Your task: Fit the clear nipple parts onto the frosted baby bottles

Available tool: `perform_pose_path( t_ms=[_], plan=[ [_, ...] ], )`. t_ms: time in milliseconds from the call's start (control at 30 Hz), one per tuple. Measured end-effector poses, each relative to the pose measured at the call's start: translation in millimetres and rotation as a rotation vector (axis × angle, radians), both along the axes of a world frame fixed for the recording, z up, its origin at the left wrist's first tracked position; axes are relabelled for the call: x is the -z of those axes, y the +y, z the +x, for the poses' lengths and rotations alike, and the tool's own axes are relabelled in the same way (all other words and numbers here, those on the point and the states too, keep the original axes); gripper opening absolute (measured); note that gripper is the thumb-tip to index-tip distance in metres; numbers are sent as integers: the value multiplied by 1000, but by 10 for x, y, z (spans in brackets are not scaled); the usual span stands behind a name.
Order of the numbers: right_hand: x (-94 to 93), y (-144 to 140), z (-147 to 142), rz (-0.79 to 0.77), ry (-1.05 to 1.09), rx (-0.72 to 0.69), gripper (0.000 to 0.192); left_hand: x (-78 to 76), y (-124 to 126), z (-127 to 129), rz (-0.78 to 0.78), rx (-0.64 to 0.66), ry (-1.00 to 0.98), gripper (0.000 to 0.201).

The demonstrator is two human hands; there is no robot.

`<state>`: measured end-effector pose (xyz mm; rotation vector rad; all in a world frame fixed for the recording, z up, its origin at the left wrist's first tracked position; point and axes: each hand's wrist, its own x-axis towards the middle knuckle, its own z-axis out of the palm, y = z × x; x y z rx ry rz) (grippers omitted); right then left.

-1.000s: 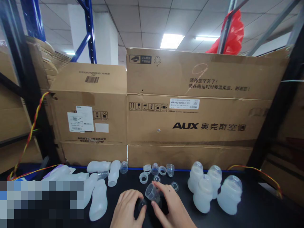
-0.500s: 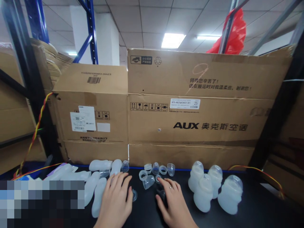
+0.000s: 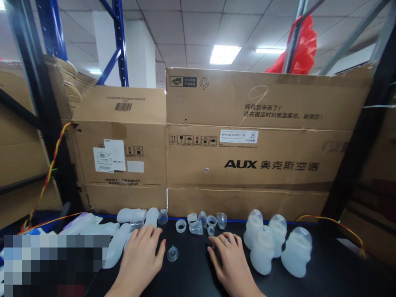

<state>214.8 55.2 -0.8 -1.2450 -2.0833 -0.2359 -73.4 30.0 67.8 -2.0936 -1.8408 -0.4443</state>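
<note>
Bottle (image 3: 117, 247), one of the frosted ones lying on the black table (image 3: 192, 276), sits at nine o'clock of the left hand (image 3: 140, 258), whose open, flat fingers cover its near end. The right hand (image 3: 230, 260) rests spread, holding nothing, beside a small cap (image 3: 172, 253) (transparent, easily knocked). A full-palm grip around the bottle's waist should serve best.
</note>
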Motion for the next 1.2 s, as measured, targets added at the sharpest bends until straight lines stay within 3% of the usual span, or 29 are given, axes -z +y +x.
perform_pose_path(
  t_ms=[100,200,333,467,600,767,900,1000,1100,1200],
  plan=[
    [6,-8,11,36,10,-4,41,-51,11,-93,-38,-195,65,37],
    [-54,-50,-13,59,4,-21,41,-46,40,-193,-77,-249,97,41],
    [-102,-135,-161,68,-29,-138,35,27,68,-217,-116,-213,97,58],
    [3,-193,-466,77,-61,-258,32,26,75,-185,-95,-172,112,50],
    [60,-199,-778,-9,-73,-232,44,8,76,-171,-81,-161,93,47],
    [-47,-86,-1051,-110,31,-261,44,86,109,-213,-65,-191,39,50],
    [-137,143,-1223,-56,52,-122,53,141,141,-267,-25,-189,-34,60],
    [-143,289,-1290,-63,64,-37,53,138,134,-270,-39,-199,-50,72],
    [-109,296,-1267,-75,78,-51,46,116,100,-225,12,-170,-30,77],
    [-68,166,-1162,-77,127,-125,41,107,55,-139,131,-14,-57,71]
  ],
)
